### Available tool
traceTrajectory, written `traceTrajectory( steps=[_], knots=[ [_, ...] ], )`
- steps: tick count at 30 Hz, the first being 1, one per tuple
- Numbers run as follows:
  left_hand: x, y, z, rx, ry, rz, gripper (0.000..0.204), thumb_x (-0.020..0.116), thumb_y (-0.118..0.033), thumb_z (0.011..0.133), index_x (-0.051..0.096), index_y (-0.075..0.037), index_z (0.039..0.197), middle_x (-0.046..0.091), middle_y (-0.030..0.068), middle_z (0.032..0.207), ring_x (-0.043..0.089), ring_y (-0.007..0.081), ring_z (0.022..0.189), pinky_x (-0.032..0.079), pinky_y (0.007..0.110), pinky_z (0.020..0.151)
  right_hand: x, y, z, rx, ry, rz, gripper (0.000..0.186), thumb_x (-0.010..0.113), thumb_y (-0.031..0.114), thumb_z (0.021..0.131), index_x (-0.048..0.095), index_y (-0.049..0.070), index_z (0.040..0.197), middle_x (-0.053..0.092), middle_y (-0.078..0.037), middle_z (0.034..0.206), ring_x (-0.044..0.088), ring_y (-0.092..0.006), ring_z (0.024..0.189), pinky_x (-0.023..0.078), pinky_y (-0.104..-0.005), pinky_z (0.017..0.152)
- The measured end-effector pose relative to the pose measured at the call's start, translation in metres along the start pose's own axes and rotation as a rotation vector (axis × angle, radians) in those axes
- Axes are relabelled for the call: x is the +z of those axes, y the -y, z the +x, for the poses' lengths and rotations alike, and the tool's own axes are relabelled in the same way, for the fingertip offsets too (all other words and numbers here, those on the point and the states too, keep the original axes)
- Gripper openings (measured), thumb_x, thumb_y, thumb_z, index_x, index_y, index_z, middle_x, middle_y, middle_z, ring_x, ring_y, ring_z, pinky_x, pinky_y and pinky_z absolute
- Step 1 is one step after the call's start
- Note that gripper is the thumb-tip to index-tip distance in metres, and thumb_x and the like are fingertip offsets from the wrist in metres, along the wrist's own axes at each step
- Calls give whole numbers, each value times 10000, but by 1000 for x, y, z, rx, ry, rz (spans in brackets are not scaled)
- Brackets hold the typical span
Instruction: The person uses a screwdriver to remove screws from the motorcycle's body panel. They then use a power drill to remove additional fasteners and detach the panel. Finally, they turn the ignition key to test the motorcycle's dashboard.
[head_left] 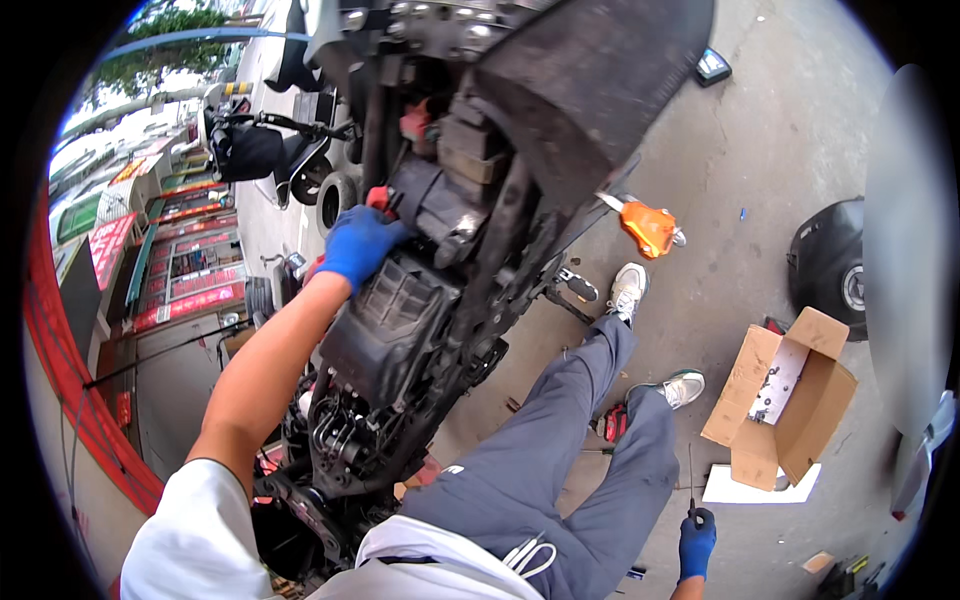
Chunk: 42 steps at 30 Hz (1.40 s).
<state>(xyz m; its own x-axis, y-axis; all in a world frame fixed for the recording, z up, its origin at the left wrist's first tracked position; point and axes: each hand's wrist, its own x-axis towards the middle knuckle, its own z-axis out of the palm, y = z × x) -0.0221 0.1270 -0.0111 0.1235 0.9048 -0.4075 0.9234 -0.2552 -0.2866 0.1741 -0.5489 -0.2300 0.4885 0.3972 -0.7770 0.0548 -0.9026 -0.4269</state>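
A motorcycle (395,330) with its bodywork off stands at my left, frame and wiring bare. My left hand (362,245), in a blue glove, reaches onto its upper part, between a dark cylindrical part (435,205) and a black box-shaped cover (385,320). The fingers look closed and bent inward, and what they grip is hidden. Just beyond them shows a red piece (378,198). Low at the right, my right hand (697,547), also blue-gloved, is closed around the dark handle of a screwdriver (691,480), its long thin shaft pointing away from me.
An open cardboard box (780,400) with small parts inside stands on the floor at right, beside a black tank-like part (830,260). An orange part (648,229) hangs by the motorcycle. A red-and-black tool (611,423) lies near my feet. Behind stand a scooter (290,150) and a tyre (335,200).
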Motion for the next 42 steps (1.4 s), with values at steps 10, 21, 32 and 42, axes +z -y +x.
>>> traceTrajectory(
  steps=[10, 21, 32, 42],
  knots=[
    [-2, 9, -12, 47, 36, -254, 358, 573, -346, 773, 649, -133, 1051, 670, 149, 1021, 636, 309, 970, 490, 400, 835, -127, 476, -98, -554, 189, 32, 359, 629, 105, 832, 595, -2, 1173, 687, -160, 962, 676, -236, 852, 504, -316, 749],
    [-3, 14, -6, 118, 95, -236, 283, 497, -222, 793, 701, -70, 919, 684, 182, 900, 666, 343, 861, 515, 425, 762, -39, 598, -78, -581, 113, -328, 299, 554, 251, 853, 635, 47, 1056, 660, -201, 902, 635, -371, 866, 498, -436, 782],
    [2, 15, -3, 100, 109, -206, 313, 518, -290, 797, 698, -42, 859, 669, 200, 918, 650, 360, 871, 504, 440, 766, -32, 601, -47, -390, 250, -98, 339, 563, 257, 824, 648, -50, 938, 641, -200, 775, 644, -290, 752, 486, -352, 734],
    [-7, 12, -5, 81, 95, -203, 325, 526, -309, 791, 699, -46, 873, 670, 196, 934, 646, 357, 890, 502, 432, 781, -45, 614, -30, -351, 381, -76, 250, 542, 204, 818, 636, -22, 869, 630, -209, 824, 602, -342, 766, 492, -399, 723]
  ],
)
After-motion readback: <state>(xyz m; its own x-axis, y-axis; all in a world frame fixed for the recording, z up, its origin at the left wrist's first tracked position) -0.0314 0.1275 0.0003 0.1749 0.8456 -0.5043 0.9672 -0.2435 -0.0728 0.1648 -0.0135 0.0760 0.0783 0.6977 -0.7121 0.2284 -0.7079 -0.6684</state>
